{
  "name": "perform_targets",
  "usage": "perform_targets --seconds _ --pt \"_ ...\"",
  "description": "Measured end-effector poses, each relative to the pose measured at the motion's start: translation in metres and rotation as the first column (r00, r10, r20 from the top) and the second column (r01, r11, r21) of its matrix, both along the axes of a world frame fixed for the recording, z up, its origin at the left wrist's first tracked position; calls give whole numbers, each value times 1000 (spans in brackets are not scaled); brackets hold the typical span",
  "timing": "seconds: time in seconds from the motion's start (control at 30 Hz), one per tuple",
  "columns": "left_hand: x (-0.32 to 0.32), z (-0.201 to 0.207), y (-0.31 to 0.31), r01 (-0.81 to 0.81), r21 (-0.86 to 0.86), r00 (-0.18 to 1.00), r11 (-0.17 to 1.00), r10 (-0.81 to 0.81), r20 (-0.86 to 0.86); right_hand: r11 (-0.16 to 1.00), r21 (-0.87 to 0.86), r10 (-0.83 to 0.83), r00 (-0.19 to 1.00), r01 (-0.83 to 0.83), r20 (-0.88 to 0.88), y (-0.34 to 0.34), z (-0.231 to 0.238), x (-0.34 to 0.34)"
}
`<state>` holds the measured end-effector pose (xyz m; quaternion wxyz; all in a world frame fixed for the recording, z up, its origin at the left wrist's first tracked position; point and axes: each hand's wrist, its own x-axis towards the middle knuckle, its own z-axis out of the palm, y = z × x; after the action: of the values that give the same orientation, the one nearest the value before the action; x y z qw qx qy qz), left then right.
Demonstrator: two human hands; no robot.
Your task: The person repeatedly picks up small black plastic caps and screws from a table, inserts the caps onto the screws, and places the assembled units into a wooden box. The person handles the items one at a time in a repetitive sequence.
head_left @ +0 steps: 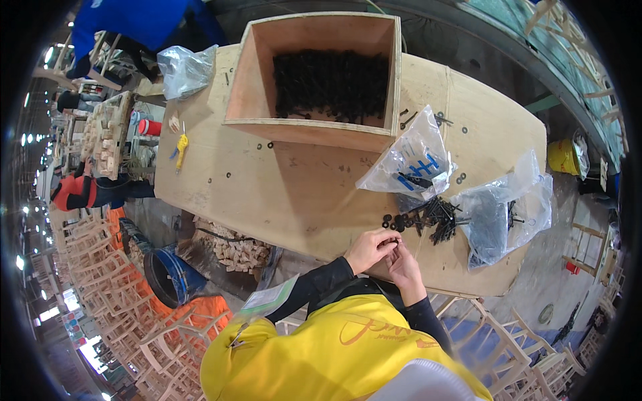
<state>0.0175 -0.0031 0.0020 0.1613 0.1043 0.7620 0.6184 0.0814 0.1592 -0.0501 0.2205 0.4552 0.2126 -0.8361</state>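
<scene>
Screws (438,219) and washers (394,221) lie heaped on the counter (294,194) just beyond your hands, within easy reach. Your left hand (370,248) and right hand (403,265) meet at the counter's near edge, fingers pinched around something too small to identify.

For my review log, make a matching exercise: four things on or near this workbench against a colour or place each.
Things:
1. wooden box
2. bucket
3. loose screws
4. both hands

Descriptions:
A. yellow, on the floor to the right
B. at the table's near edge, fingers together
C. holds a dark heap of parts
D. lying between two plastic bags

Pairs: 1-C, 2-A, 3-D, 4-B
</scene>
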Motion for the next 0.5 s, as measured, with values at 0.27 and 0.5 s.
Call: perform_targets --seconds 0.27,0.5 --pt "-17 2 -11 162 -270 961 949 -214 -177 994 -77 -71 996 74 52 -2 8 -5" --pt "-28 7 -17 152 -325 897 933 -268 -352 995 -79 -57 998 57 4 -6 12 -9"
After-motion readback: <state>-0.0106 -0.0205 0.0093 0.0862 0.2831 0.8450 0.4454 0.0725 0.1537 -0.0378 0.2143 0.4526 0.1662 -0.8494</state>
